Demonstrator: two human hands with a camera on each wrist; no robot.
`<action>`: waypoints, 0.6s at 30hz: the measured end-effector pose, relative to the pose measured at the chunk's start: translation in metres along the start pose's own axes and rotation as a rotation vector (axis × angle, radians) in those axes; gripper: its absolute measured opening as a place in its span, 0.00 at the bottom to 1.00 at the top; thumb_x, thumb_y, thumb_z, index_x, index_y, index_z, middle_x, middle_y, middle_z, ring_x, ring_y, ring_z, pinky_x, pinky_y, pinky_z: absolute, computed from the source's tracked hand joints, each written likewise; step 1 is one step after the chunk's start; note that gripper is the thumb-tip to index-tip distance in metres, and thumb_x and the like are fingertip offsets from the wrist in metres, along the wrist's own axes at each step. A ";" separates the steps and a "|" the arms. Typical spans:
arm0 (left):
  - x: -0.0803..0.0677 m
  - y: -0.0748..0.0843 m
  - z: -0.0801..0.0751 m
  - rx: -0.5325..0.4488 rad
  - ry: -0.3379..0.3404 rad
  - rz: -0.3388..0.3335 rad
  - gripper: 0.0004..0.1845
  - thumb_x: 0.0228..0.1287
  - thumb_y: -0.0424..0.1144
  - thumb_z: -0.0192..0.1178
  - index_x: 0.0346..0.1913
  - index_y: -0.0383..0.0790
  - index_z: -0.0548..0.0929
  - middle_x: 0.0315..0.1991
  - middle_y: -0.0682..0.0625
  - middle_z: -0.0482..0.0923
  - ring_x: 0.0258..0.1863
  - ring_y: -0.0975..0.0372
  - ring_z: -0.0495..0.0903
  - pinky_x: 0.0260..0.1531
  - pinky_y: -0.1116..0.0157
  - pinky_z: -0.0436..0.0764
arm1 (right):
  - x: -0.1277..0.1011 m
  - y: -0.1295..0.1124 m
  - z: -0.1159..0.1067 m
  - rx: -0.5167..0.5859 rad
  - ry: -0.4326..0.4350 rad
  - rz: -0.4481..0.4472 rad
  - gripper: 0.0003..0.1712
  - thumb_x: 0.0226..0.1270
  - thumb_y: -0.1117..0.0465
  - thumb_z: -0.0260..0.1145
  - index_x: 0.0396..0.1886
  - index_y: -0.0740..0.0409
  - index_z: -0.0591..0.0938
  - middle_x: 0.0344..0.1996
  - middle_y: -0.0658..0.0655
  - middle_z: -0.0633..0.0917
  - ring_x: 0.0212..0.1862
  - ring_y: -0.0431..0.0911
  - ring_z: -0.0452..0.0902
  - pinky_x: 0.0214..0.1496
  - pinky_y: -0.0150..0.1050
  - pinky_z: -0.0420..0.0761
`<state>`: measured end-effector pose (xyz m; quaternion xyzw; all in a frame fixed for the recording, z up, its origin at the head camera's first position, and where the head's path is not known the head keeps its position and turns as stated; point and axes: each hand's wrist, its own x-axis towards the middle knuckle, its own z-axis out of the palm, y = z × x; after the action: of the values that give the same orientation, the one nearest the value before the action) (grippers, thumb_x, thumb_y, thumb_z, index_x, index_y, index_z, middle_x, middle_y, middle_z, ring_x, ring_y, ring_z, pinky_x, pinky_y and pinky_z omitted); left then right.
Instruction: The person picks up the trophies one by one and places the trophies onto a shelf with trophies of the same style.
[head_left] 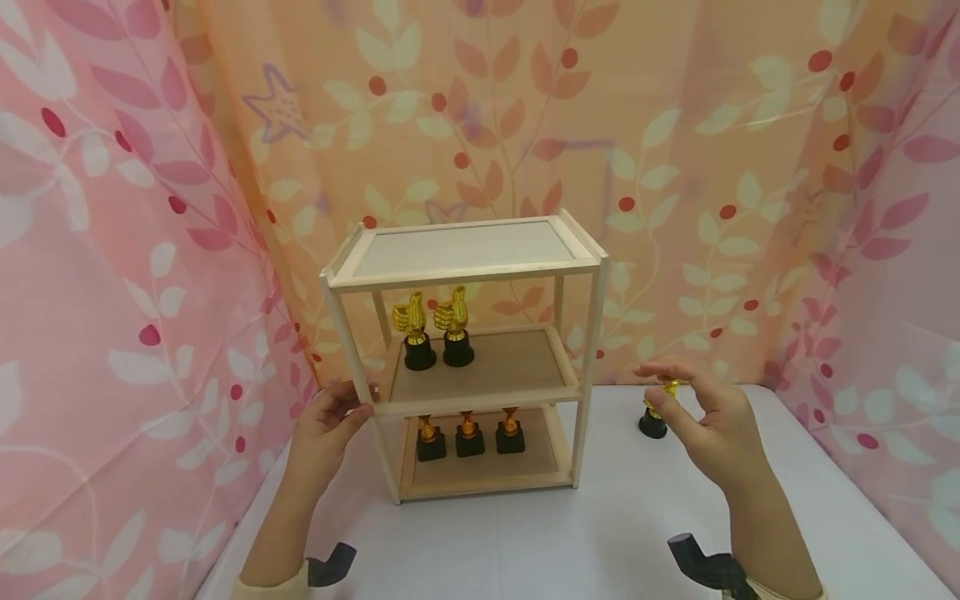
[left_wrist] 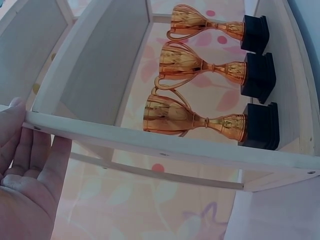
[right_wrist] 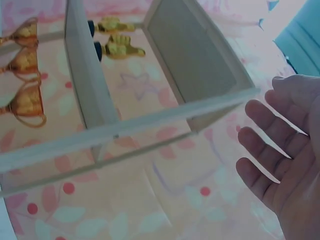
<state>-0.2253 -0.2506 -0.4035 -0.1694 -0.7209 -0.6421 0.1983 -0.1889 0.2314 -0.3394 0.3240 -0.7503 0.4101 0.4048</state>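
My left hand point(head_left: 330, 425) holds the left front post of a three-tier wooden shelf point(head_left: 465, 407) at the middle tier. In the left wrist view the thumb and fingers point(left_wrist: 37, 155) lie on either side of that post. Over to the right, my right hand point(head_left: 705, 421) is raised with fingers apart, in front of a gold thumbs-up trophy point(head_left: 652, 425) with a black base. It partly hides that trophy. The right wrist view shows the palm and spread fingers point(right_wrist: 262, 145) with nothing in them.
Two gold thumbs-up trophies point(head_left: 458, 346) stand on the middle tier, toward its left. Below them, several gold cup trophies point(left_wrist: 175, 65) with black bases line the bottom tier. A white cloth point(head_left: 510, 542) covers the table, and patterned curtains point(head_left: 675, 167) hang behind and at both sides.
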 end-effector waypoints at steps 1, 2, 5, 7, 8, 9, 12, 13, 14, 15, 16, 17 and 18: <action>0.000 0.000 0.000 0.003 0.004 -0.001 0.19 0.68 0.26 0.65 0.59 0.28 0.78 0.54 0.39 0.83 0.52 0.59 0.83 0.55 0.71 0.83 | 0.000 0.003 -0.003 -0.010 0.012 0.012 0.25 0.51 0.81 0.72 0.51 0.64 0.86 0.46 0.53 0.89 0.50 0.35 0.81 0.61 0.24 0.75; 0.000 0.000 -0.001 0.004 0.008 -0.001 0.19 0.68 0.26 0.65 0.59 0.27 0.78 0.54 0.39 0.83 0.52 0.59 0.83 0.55 0.71 0.83 | -0.001 0.006 -0.005 -0.020 0.025 0.026 0.24 0.53 0.81 0.71 0.51 0.64 0.86 0.47 0.53 0.89 0.49 0.34 0.81 0.61 0.24 0.75; 0.000 0.000 -0.001 -0.015 0.008 0.004 0.19 0.68 0.25 0.64 0.59 0.24 0.77 0.54 0.37 0.82 0.52 0.57 0.83 0.55 0.71 0.83 | -0.002 0.016 -0.012 -0.032 0.052 0.064 0.22 0.56 0.81 0.70 0.51 0.65 0.86 0.48 0.54 0.89 0.50 0.35 0.81 0.62 0.25 0.74; 0.000 -0.001 -0.001 -0.018 0.005 0.003 0.19 0.68 0.25 0.64 0.60 0.23 0.77 0.54 0.36 0.82 0.52 0.58 0.83 0.55 0.71 0.83 | -0.004 0.023 -0.016 -0.027 0.065 0.098 0.21 0.58 0.81 0.69 0.52 0.65 0.85 0.49 0.54 0.88 0.49 0.35 0.80 0.63 0.24 0.73; -0.001 -0.001 -0.001 -0.015 0.005 0.001 0.20 0.68 0.25 0.64 0.60 0.23 0.76 0.54 0.38 0.82 0.52 0.59 0.83 0.55 0.71 0.83 | -0.004 0.026 -0.018 -0.017 0.071 0.113 0.21 0.59 0.81 0.68 0.52 0.66 0.85 0.49 0.55 0.88 0.49 0.36 0.80 0.64 0.24 0.73; -0.001 -0.001 -0.001 -0.016 0.006 0.000 0.20 0.68 0.25 0.64 0.60 0.23 0.76 0.54 0.39 0.83 0.52 0.60 0.83 0.55 0.71 0.83 | -0.005 0.030 -0.019 -0.014 0.077 0.132 0.21 0.60 0.81 0.68 0.53 0.67 0.85 0.50 0.55 0.88 0.49 0.37 0.80 0.65 0.24 0.73; -0.001 -0.003 -0.001 -0.023 0.012 -0.002 0.19 0.68 0.25 0.64 0.60 0.23 0.76 0.53 0.42 0.84 0.51 0.61 0.83 0.55 0.71 0.83 | -0.008 0.040 -0.022 -0.001 0.102 0.210 0.20 0.64 0.79 0.67 0.55 0.67 0.84 0.52 0.53 0.87 0.49 0.39 0.80 0.66 0.24 0.73; 0.000 -0.003 -0.001 -0.029 0.014 0.001 0.19 0.67 0.24 0.64 0.59 0.23 0.76 0.52 0.42 0.84 0.51 0.61 0.83 0.55 0.71 0.83 | -0.009 0.044 -0.023 -0.005 0.111 0.234 0.19 0.65 0.78 0.67 0.56 0.67 0.84 0.52 0.52 0.87 0.49 0.39 0.80 0.66 0.23 0.73; 0.000 -0.003 -0.001 -0.030 0.015 0.002 0.19 0.67 0.24 0.64 0.59 0.22 0.76 0.52 0.43 0.84 0.51 0.61 0.83 0.55 0.71 0.83 | -0.010 0.047 -0.023 -0.015 0.118 0.262 0.19 0.67 0.76 0.67 0.57 0.66 0.84 0.52 0.52 0.87 0.50 0.39 0.79 0.64 0.22 0.74; 0.000 -0.003 -0.001 -0.035 0.016 0.003 0.20 0.67 0.23 0.64 0.59 0.21 0.76 0.52 0.42 0.84 0.51 0.61 0.83 0.55 0.71 0.83 | -0.011 0.051 -0.023 -0.023 0.126 0.289 0.18 0.68 0.74 0.67 0.57 0.65 0.83 0.52 0.51 0.86 0.50 0.38 0.79 0.63 0.21 0.74; 0.000 -0.003 0.000 -0.032 0.017 0.003 0.19 0.67 0.24 0.64 0.59 0.22 0.76 0.52 0.41 0.84 0.51 0.61 0.83 0.55 0.71 0.83 | -0.012 0.055 -0.023 -0.034 0.137 0.320 0.18 0.69 0.73 0.67 0.58 0.64 0.83 0.52 0.52 0.86 0.50 0.37 0.79 0.62 0.20 0.74; 0.000 -0.004 0.000 -0.032 0.016 0.004 0.20 0.67 0.23 0.64 0.60 0.21 0.75 0.52 0.41 0.84 0.50 0.61 0.83 0.54 0.71 0.83 | -0.014 0.060 -0.023 -0.049 0.147 0.352 0.18 0.70 0.71 0.67 0.58 0.63 0.83 0.52 0.52 0.86 0.50 0.37 0.79 0.59 0.19 0.75; 0.000 -0.003 0.000 -0.027 0.016 0.005 0.20 0.67 0.24 0.64 0.60 0.21 0.75 0.52 0.40 0.83 0.50 0.61 0.83 0.54 0.71 0.83 | -0.016 0.064 -0.023 -0.067 0.159 0.385 0.18 0.71 0.68 0.67 0.59 0.61 0.83 0.52 0.51 0.86 0.50 0.36 0.78 0.57 0.18 0.75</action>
<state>-0.2273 -0.2510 -0.4063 -0.1687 -0.7100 -0.6528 0.2030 -0.2259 0.2834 -0.3683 0.1277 -0.7773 0.4790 0.3872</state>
